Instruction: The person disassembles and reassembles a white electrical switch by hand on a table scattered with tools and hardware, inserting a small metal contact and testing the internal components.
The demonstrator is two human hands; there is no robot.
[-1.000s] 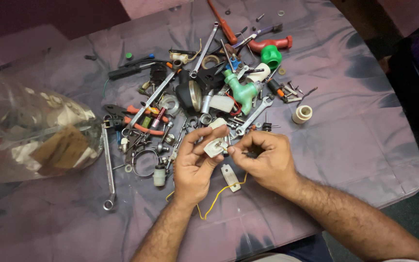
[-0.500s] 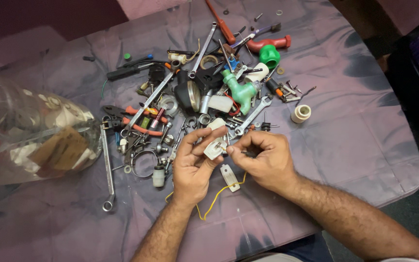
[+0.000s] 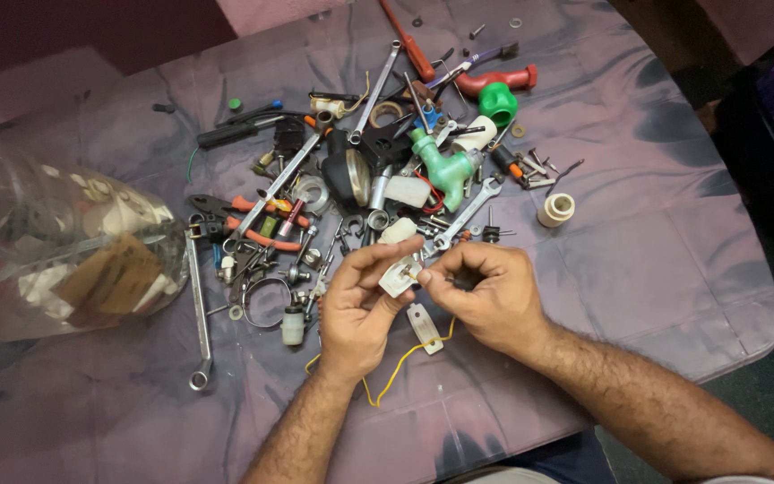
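Note:
My left hand (image 3: 357,311) holds a small white plastic electrical part (image 3: 399,274) between thumb and fingers. My right hand (image 3: 485,296) pinches the same part's right edge with thumb and forefinger. A second white flat piece (image 3: 424,327) lies on the cloth just below the hands, with a yellow wire (image 3: 400,369) running from it toward my left wrist. Both hands hover over the near edge of a heap of tools.
A purple-grey cloth (image 3: 656,269) covers the table. The heap holds a green plastic pipe fitting (image 3: 445,166), wrenches (image 3: 197,309), orange-handled pliers (image 3: 257,215), a red screwdriver (image 3: 409,45), a hose clamp (image 3: 266,300) and a cream ring (image 3: 555,210). A clear plastic bag (image 3: 47,251) bulges at left.
The hands stay in the same place. My fingers have shifted slightly on the white part, and the view has barely drifted.

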